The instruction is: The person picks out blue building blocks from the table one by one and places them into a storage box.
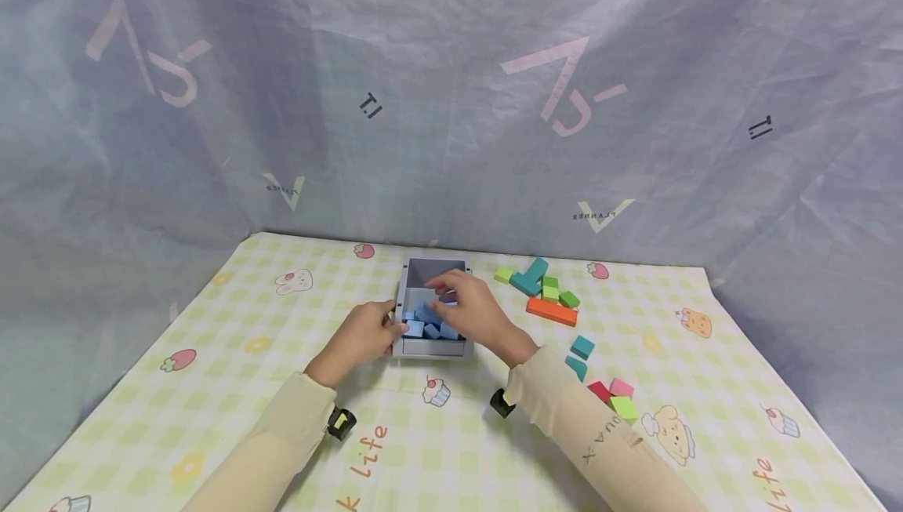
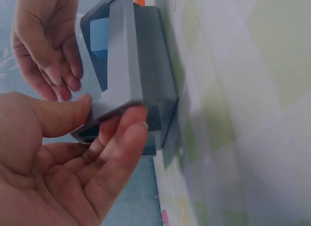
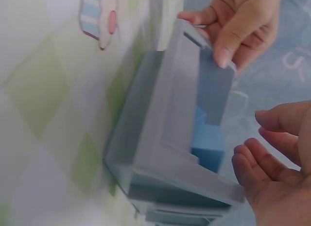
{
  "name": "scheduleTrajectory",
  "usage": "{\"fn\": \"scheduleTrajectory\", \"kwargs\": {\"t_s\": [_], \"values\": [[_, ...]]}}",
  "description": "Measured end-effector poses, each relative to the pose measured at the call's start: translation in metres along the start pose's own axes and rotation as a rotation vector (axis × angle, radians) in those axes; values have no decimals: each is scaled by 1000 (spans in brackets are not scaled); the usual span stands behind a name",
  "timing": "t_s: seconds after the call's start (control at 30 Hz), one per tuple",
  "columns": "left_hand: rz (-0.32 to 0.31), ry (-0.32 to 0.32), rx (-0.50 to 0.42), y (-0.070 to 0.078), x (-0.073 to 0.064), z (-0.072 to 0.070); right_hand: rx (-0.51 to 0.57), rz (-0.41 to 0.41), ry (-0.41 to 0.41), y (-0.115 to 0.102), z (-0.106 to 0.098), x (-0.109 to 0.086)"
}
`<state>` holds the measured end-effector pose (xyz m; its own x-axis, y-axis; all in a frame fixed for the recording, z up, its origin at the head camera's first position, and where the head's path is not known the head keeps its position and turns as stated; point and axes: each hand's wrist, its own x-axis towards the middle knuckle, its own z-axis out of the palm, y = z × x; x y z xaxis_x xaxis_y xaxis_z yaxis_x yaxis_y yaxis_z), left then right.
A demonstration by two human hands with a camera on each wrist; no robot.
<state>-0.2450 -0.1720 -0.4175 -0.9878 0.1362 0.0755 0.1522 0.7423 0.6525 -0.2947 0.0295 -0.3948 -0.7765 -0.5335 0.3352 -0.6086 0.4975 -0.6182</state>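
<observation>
A grey plastic box stands on the tablecloth, with several light-blue blocks lying inside toward its near end. My left hand grips the box's left rim, thumb on top and fingers underneath, as the left wrist view shows with the rim close up. Over the box's right side hovers my right hand, its fingers loosely bent and apart. The right wrist view shows nothing between the fingers of that hand, beside a blue block in the box. In the head view it hides part of the contents.
Right of the box lie an orange bar, teal blocks and green blocks. Nearer, by the right sleeve, are more teal blocks, a red block, a pink block and a lime block. A grey-blue curtain hangs behind.
</observation>
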Motion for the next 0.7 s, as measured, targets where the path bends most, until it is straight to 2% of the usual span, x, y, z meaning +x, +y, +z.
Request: {"fn": "scheduleTrajectory", "kwargs": {"t_s": [0.2,0.37,0.53,0.7], "values": [[-7,-1,-1,0,0,-1,33,-17,62,2,-16,-8],[-18,-4,-10,-1,0,-1,78,-9,117,5,-37,-23],[-28,0,-19,-1,-1,-1,60,-12,194,13,-56,-49],[-35,-2,-7,-3,-2,-4,-14,-4,208,23,-68,-82]]}}
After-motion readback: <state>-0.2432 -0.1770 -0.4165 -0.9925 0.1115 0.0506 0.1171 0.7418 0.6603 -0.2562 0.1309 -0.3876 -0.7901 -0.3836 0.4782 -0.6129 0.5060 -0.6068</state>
